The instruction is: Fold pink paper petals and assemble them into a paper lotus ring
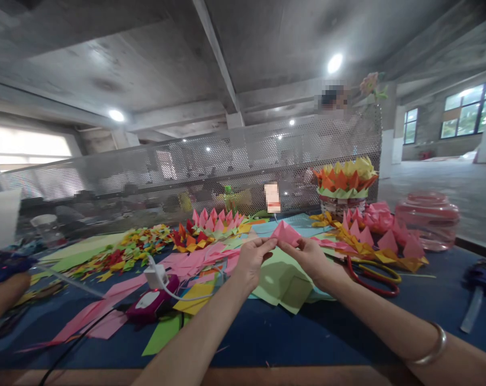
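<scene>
Between both hands, a folded pink paper piece [286, 234] with a pointed top is held above the table. My left hand [253, 260] pinches its left corner, and my right hand [310, 259] grips its right side with the fingers pressed together. Beneath them lie pale green paper sheets [281, 279] and some light blue ones. Pink paper strips [198, 261] are spread left of my left hand. Red- and yellow-handled scissors [374, 276] rest near my right forearm.
A charger sits on a purple power block [152, 303] with cables at the left front. Folded paper flowers [345, 182] and a pink jar [428, 221] stand at the right. A glue gun [484, 281] lies far right; another person's hand [5, 295] is far left.
</scene>
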Tool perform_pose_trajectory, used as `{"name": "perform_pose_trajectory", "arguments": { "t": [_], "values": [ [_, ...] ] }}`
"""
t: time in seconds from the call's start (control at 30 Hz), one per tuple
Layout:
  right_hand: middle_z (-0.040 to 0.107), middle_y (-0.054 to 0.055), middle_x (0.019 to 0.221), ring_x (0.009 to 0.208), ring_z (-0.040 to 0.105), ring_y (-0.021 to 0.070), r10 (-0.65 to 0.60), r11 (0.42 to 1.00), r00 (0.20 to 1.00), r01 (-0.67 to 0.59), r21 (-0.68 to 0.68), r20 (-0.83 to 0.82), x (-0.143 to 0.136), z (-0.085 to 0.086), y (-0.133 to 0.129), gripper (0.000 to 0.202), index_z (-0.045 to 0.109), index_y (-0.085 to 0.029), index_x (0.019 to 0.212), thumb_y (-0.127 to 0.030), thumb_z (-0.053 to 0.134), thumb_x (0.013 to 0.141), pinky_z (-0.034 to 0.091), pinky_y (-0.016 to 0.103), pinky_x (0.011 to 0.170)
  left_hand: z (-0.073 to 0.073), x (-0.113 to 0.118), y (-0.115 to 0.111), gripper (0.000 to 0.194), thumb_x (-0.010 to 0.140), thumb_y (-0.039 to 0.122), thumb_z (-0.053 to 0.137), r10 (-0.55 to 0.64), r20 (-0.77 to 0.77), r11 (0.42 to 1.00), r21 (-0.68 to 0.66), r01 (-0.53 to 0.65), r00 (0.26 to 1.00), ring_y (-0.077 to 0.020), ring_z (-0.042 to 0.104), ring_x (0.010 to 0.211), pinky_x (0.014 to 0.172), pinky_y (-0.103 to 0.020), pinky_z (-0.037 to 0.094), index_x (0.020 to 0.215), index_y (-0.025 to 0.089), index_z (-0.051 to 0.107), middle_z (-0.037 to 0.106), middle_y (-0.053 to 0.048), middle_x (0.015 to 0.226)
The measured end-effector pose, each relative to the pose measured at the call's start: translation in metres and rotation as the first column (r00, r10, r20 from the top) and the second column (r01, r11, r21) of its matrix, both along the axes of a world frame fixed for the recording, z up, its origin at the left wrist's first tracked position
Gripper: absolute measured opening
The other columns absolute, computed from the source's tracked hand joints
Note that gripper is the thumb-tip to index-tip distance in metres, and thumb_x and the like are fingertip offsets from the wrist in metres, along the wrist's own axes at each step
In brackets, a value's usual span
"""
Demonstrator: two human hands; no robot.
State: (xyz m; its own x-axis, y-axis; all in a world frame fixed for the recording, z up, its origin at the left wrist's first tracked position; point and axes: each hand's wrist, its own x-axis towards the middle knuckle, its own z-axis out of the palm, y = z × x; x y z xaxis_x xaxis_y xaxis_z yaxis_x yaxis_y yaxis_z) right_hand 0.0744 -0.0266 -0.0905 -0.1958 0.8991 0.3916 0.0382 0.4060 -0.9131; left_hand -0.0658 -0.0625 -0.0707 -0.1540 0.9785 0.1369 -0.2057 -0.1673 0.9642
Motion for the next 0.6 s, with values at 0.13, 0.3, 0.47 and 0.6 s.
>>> {"name": "perform_pose_trajectory", "arguments": {
  "t": [0.13, 0.3, 0.47, 0.6],
  "values": [
    [0.040, -0.005, 0.052, 0.048, 0.032, 0.0077, -0.010, 0.997, 1.000, 0.011, 0.072, -0.009, -0.0001, -0.0031, 0.0058, 0.040, 0.043, -0.019, 0.057, -0.051, 0.065, 0.066, 0.026, 0.021, 0.044, 0.0008, -0.0004, -0.0016, 0.024, 0.058, 0.033, 0.076, -0.038, -0.020, 0.999, -0.007, 0.038, 0.999, -0.0116, 0.052, 0.072, 0.072, -0.024, 0.037, 0.069, 0.014, 0.066, 0.060, -0.002, 0.075],
    [0.038, -0.005, 0.049, 0.045, 0.029, 0.0067, -0.014, 0.996, 0.999, 0.010, 0.088, 0.045, 0.0013, -0.0013, 0.0042, 0.039, 0.043, -0.018, 0.055, -0.050, 0.063, 0.067, 0.024, 0.021, 0.042, 0.0008, -0.0012, -0.0007, 0.027, 0.055, 0.034, 0.078, -0.065, -0.043, 0.998, -0.015, 0.065, 0.997, -0.0118, 0.051, 0.072, 0.071, -0.025, 0.037, 0.069, 0.014, 0.066, 0.058, -0.001, 0.073],
    [0.042, -0.004, 0.048, 0.044, 0.031, 0.0069, -0.046, 0.995, 0.993, 0.035, 0.098, 0.112, 0.0014, 0.0021, -0.0010, 0.036, 0.048, -0.017, 0.057, -0.049, 0.062, 0.068, 0.025, 0.021, 0.041, -0.0022, -0.0028, 0.0024, 0.028, 0.052, 0.035, 0.079, -0.012, -0.063, 1.000, 0.002, 0.012, 0.998, -0.0100, 0.048, 0.065, 0.068, -0.025, 0.035, 0.064, 0.014, 0.064, 0.056, 0.000, 0.066],
    [0.051, -0.001, 0.054, 0.048, 0.039, 0.0092, -0.020, 0.995, 0.990, 0.007, 0.095, 0.138, 0.0006, 0.0009, -0.0007, 0.035, 0.057, -0.014, 0.067, -0.049, 0.061, 0.070, 0.028, 0.021, 0.042, -0.0070, -0.0059, 0.0070, 0.031, 0.053, 0.038, 0.078, 0.005, -0.089, 1.000, 0.004, -0.005, 0.996, -0.0104, 0.048, 0.064, 0.068, -0.025, 0.035, 0.066, 0.013, 0.065, 0.057, -0.001, 0.067]
  ]
}}
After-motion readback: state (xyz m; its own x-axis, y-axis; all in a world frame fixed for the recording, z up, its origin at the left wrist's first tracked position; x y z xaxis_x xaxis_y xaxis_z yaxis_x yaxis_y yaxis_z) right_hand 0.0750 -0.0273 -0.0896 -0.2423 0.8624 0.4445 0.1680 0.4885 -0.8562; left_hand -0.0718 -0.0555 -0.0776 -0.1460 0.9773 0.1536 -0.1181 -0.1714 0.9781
